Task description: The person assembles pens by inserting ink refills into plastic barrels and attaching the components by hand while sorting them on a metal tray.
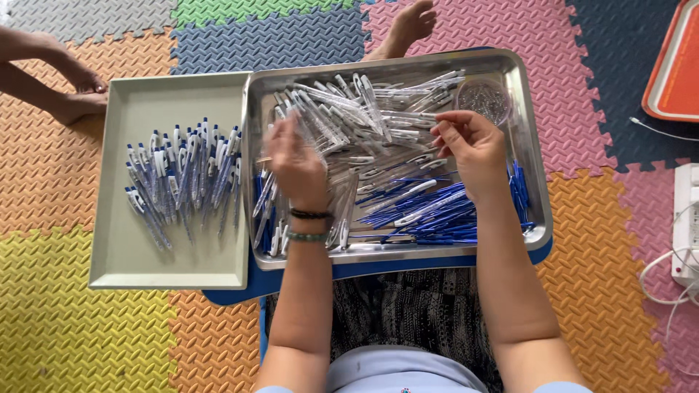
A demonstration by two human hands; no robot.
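Note:
A shiny steel tray (528,131) holds many clear pen barrels (364,109), blue ink refills (429,215) and a small clear bowl (484,98). My left hand (295,164) hovers over the tray's left part, fingers curled around a clear pen barrel. My right hand (473,145) is over the tray's middle right, fingertips pinched on a thin part near the barrels. Left of the steel tray, a beige tray (124,255) carries a heap of assembled blue and white pens (182,178).
Both trays rest on a low blue table (349,271) above coloured foam floor mats (73,327). Another person's feet (76,91) lie at the far left and a foot (408,25) at the top. An orange tray (677,65) and a white power strip with cables (684,233) sit at right.

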